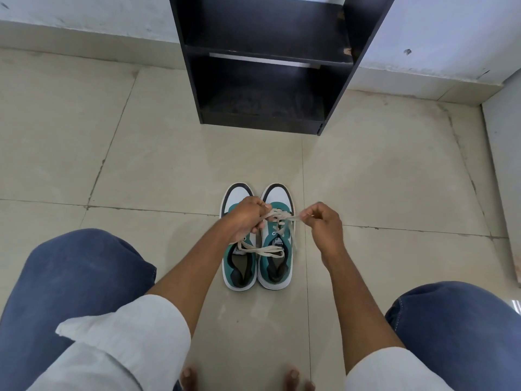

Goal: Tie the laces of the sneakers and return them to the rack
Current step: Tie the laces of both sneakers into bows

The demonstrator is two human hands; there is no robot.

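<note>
While both sneakers (258, 241) stand side by side before the black rack (270, 66), the left hand (246, 218) and right hand (321, 221) each pinch a cream lace (287, 219) end.

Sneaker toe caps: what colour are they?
White, edged with a dark band, on both sneakers; seen in the head view.

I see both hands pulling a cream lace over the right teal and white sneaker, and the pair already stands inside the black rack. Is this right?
Not quite. In the head view the left hand and right hand do pull the cream lace over the right teal and white sneaker, but the pair stands on the tiled floor, in front of the black rack.
</note>
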